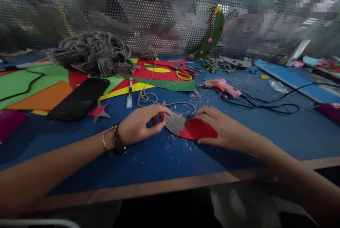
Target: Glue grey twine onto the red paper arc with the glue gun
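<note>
Red piece (198, 129) between the hands, grey covering (176, 123) at its 9 o'clock end. Right hand (225, 129) clamped on red — hold that flat. Left hand (140, 123) at grey edge, pinch unclear — press light, leave yarn (143, 97) at 10 o'clock slack.

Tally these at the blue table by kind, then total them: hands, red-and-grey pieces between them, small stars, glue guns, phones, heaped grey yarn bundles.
Hands: 2 (left hand, right hand)
Red-and-grey piece: 1
Small star: 1
Pink glue gun: 1
Black phone: 1
Yarn: 2 (large bundle, small bundle)
Total: 8
</note>
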`<state>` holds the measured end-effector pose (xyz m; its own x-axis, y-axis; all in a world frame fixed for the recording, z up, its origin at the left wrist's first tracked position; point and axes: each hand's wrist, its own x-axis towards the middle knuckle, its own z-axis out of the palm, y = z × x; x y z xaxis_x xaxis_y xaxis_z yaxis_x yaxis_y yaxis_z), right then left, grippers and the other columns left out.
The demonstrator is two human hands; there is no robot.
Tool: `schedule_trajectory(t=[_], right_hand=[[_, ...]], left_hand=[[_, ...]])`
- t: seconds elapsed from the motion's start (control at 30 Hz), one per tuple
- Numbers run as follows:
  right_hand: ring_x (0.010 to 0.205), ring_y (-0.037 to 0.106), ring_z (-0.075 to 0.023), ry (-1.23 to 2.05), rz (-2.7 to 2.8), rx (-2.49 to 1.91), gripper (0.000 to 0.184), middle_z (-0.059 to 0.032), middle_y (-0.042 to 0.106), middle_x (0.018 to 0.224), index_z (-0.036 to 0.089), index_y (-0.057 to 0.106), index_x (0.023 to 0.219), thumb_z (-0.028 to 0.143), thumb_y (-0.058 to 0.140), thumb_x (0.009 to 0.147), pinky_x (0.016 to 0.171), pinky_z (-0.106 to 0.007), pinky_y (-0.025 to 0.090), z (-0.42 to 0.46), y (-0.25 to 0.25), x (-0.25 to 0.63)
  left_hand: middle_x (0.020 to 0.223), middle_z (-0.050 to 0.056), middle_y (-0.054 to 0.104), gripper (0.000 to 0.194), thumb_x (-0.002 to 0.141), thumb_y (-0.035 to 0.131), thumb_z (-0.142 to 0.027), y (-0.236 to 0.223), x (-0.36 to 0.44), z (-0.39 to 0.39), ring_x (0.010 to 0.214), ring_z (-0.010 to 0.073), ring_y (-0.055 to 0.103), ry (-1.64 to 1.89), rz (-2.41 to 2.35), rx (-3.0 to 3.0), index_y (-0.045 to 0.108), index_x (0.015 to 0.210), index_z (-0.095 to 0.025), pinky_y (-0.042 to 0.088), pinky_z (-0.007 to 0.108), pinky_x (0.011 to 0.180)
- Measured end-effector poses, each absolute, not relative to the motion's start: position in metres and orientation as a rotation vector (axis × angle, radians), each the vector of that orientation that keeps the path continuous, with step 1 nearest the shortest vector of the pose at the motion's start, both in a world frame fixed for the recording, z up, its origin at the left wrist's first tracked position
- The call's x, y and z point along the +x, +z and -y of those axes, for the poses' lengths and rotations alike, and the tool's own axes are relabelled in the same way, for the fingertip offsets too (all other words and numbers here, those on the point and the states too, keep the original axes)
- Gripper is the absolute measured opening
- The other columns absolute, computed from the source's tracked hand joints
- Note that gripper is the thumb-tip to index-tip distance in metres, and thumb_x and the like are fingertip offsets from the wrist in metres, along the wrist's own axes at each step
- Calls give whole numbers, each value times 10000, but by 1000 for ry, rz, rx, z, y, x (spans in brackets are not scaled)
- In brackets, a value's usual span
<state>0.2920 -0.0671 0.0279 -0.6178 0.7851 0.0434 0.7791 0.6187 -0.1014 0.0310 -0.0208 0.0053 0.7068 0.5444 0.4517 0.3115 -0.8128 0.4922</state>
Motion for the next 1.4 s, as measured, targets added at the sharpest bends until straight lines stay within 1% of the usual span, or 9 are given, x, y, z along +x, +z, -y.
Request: schedule_trajectory(t=[0.27, 0.4, 0.5, 0.67, 0.83, 1.0, 1.1, 1.27, 1.4], right_hand=[[679, 636, -187, -531, 2905, -1097, 194, -101, 698, 834, 130, 650, 945, 133, 497, 824, 606, -294, 472, 64, 30, 289], [643, 622, -156, -667, 2766, -1064, 219, -57, 683, 728, 152, 640, 879, 76, 441, 830, 538, -244, 413, 65, 36, 289], [619, 604, -134, -494, 2594, -1086, 240, -42, 673, 708, 167, 611, 826, 145, 379, 883, 534, -233, 396, 64, 52, 292], [477, 485, -107, 53, 2172, -1263, 243, 13, 561, 544, 208, 480, 641, 277, 409, 863, 488, -244, 362, 61, 76, 293], [537, 514, -118, 638, 1678, -1298, 160, 5, 592, 662, 201, 527, 766, 332, 453, 822, 479, -252, 387, 46, 69, 283], [489, 484, -92, 980, 1281, -1299, 129, 41, 554, 575, 206, 529, 740, 314, 507, 807, 452, -217, 378, 39, 64, 269], [485, 494, -103, 1038, 1127, -1343, 94, 43, 556, 566, 220, 562, 773, 308, 536, 790, 438, -221, 385, 41, 66, 266], [617, 585, -127, 1132, 1064, -1404, 126, 33, 629, 691, 249, 571, 899, 264, 515, 787, 565, -247, 468, 48, 54, 271], [618, 590, -116, 1327, 1360, -1600, 284, 35, 642, 761, 236, 519, 1056, 199, 455, 782, 561, -234, 461, 50, 37, 270]], left_hand=[[897, 58, 639, 235, 770, 515, -221, 15, 30, 0, 789, 155, 607, 863, -717, 2281, 546, 995, -163, 489, 290, 718], [982, 103, 653, 359, 845, 363, -407, 19, 29, -19, 930, 220, 620, 984, -700, 2119, 528, 1048, -162, 497, 357, 769], [1073, 106, 637, 549, 856, 210, -554, 28, 32, -30, 1077, 265, 563, 1111, -675, 1925, 544, 1053, -165, 458, 424, 871], [1205, 68, 591, 630, 792, 282, -657, 34, 48, -36, 1254, 262, 422, 1195, -573, 1519, 534, 1135, -193, 342, 426, 1015], [1172, 112, 614, 738, 741, 257, -744, 26, 71, -24, 1166, 268, 517, 864, -473, 1745, 506, 1158, -188, 383, 421, 971], [802, 55, 648, 480, 762, 485, -479, 28, 93, 0, 775, 172, 619, 681, -512, 1916, 473, 1112, -151, 473, 308, 727], [542, -57, 443, 245, 818, 400, -374, 35, 94, 12, 467, 91, 433, 633, -584, 2017, 515, 862, -162, 374, 227, 510], [538, -50, 414, 267, 856, 372, -296, 49, 66, 29, 492, 92, 359, 629, -649, 2250, 542, 697, -167, 290, 235, 540], [685, 5, 570, 304, 916, 319, -260, 42, 47, 33, 606, 126, 507, 447, -650, 2773, 570, 777, -159, 346, 233, 569]])
